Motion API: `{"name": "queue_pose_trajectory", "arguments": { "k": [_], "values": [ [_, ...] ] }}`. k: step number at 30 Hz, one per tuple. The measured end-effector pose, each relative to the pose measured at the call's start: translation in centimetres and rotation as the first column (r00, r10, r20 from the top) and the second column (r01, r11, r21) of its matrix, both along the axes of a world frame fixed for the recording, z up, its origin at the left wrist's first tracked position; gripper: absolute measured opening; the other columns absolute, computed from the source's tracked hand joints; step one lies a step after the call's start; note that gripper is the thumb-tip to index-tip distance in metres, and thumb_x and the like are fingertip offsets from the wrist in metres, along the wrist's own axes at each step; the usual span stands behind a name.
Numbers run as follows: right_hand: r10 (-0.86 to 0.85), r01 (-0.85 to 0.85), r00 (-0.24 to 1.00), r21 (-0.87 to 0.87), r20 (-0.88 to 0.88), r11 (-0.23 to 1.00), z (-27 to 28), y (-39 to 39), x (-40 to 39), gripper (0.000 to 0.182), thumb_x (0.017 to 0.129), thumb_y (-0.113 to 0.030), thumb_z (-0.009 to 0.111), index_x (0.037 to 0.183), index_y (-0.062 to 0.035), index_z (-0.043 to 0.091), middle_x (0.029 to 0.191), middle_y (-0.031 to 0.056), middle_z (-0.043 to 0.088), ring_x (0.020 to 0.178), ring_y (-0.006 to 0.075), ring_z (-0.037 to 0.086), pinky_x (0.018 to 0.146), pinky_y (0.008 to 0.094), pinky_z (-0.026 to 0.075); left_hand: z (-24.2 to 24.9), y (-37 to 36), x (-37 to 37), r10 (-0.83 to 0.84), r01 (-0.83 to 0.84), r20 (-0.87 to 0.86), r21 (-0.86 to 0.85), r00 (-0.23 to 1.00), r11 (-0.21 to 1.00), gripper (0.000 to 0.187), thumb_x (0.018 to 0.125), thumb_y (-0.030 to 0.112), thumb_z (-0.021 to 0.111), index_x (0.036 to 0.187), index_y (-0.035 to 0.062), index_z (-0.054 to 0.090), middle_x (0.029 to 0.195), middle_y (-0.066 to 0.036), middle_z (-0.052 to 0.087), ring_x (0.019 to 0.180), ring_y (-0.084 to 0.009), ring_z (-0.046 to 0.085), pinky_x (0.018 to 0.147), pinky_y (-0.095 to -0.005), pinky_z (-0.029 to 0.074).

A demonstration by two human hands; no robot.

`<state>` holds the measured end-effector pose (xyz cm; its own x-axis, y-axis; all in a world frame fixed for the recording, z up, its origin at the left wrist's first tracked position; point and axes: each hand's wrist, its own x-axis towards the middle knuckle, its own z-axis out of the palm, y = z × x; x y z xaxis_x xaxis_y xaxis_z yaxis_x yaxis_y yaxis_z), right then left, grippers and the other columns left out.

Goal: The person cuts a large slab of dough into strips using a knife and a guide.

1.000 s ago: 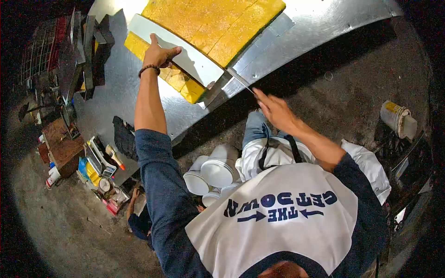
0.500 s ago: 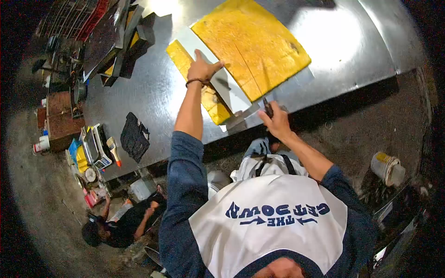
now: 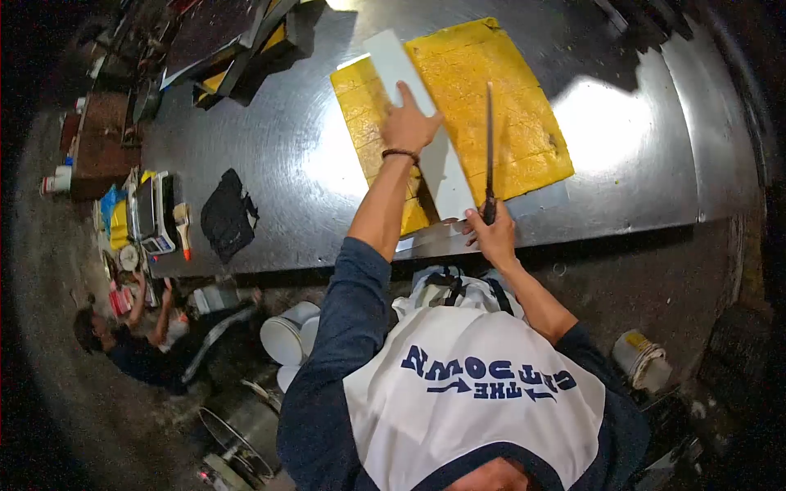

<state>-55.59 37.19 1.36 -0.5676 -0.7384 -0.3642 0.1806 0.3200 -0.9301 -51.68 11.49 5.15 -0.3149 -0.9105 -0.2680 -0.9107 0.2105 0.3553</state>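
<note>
A yellow slab (image 3: 499,106) with cut lines lies on the metal table. Across its left part rests a flat white board (image 3: 446,173), with yellow showing on both sides. My left hand (image 3: 409,127) lies on the board, its fingers spread, pressing on it. At the slab's front edge my right hand (image 3: 494,233) is closed round the dark handle of a long knife (image 3: 490,139). The blade points away from me over the slab, right of the board. A pale sheet shows under the slab's front edge.
Left on the metal table (image 3: 282,172) lie a black cloth (image 3: 228,214), a brush (image 3: 182,229) and a scale (image 3: 155,214). Dark metal bars (image 3: 270,49) stand at the back left. Another person (image 3: 155,348) is beyond the table's front left; white buckets (image 3: 286,335) stand nearby.
The knife has swung up from low at the slab's front edge to point away over it. The board and my left hand now cover a different strip, and more cut lines show. The view has shifted.
</note>
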Motion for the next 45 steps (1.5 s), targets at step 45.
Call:
{"name": "queue_pose_trajectory", "arguments": {
  "k": [45],
  "values": [
    [0.104,-0.107,0.993,0.041,0.059,0.993,-2.6,1.1,-3.8,0.03,0.095,-0.023,0.07,0.102,-0.0036,0.048,0.082,0.0086,0.061,0.064,0.0195,0.066,0.048,0.0334,0.055,-7.7,-3.6,-3.7,-0.197,0.194,0.023,0.097,0.98,0.976,0.133,0.064,0.065,0.085,0.16,0.0114,0.01,0.137,-0.029,0.055,0.122,-0.0434,0.058,0.1,-0.0603,0.049]
  ]
}}
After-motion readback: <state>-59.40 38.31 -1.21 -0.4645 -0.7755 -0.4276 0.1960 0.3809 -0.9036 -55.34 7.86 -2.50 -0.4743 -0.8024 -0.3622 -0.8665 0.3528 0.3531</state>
